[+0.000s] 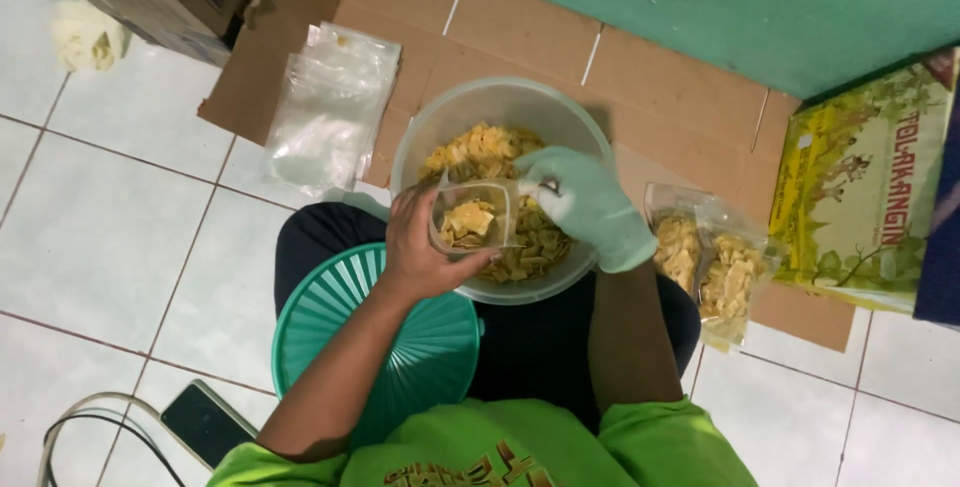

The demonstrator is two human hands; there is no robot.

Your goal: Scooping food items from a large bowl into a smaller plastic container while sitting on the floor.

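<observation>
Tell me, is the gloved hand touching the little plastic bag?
Touching. The head view shows the gloved right hand pinching the open rim of the small plastic bag, which the bare left hand holds over the bowl.

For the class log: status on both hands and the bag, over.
Left hand bare, grip shut on clear bag, part filled with chips. Right hand gloved, at bag mouth over chip bowl. Nothing in the way.
</observation>
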